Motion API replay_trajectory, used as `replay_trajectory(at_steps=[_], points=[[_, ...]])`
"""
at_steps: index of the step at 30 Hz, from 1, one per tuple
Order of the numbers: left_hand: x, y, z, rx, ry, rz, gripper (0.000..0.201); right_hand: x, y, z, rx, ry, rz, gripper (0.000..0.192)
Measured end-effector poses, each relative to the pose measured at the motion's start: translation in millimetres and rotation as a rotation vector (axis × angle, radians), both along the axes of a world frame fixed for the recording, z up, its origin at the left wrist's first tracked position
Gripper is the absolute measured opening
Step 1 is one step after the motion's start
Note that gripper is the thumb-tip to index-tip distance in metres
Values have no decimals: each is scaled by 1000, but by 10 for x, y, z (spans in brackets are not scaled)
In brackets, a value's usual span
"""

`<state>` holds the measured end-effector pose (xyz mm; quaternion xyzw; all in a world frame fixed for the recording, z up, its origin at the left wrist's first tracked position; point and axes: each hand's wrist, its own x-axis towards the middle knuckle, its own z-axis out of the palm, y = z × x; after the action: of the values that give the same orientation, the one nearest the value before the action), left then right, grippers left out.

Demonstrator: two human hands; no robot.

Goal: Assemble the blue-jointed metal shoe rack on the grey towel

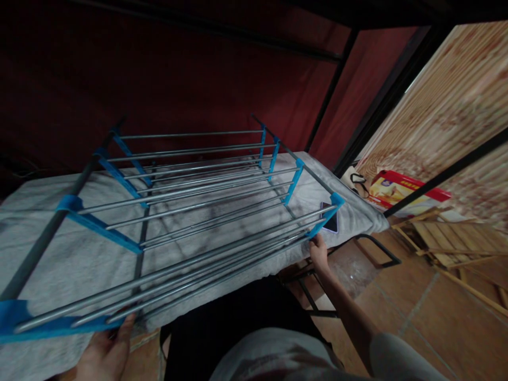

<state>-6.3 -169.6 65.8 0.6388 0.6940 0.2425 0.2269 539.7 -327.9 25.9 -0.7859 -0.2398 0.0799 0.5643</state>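
The right hand (pixel 318 252) is closed around the near right corner of a metal shoe rack (pixel 190 206), gripping it just below the blue plastic bracket (pixel 329 214) at that end. The left hand (pixel 105 352) grasps the near left corner, its fingers curled up under the blue side piece (pixel 43 323) there, so the rack is held at both ends of its nearest edge. The rack lies on its side across a bed, its grey rods running left to right between blue plastic connectors and dark uprights, with several tiers receding toward the far wall.

It rests on a pale grey blanket (pixel 71 259) that covers the mattress. A dark phone (pixel 330 221) lies on the blanket, just beyond the right hand and beside the rack's corner. The black frame of a bunk bed (pixel 333 84) rises behind, against a dark red wall. To the right, on the tiled floor (pixel 413 312), are a red and yellow box (pixel 397 191) and folded wooden slats (pixel 456 235).
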Motion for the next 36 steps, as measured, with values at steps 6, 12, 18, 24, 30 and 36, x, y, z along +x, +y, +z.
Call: replay_trajectory(at_steps=[6,12,18,24,30,36], points=[[62,-14,138,-73,28,105,34,22,-11,-7,14,46,1,45],[127,-118,125,-5,-149,129,36,29,-53,-104,-2,85,-8,42],[21,-180,77,-8,-493,62,35,-122,-162,-258,46,58,7,44],[-29,-219,-61,16,-611,19,28,-491,-326,-213,-88,-280,109,32],[-2,-174,-95,45,-591,31,24,-1143,49,-61,-140,-684,769,37],[-48,-159,-225,62,-563,-3,19,-1463,379,-77,-214,-958,936,43]])
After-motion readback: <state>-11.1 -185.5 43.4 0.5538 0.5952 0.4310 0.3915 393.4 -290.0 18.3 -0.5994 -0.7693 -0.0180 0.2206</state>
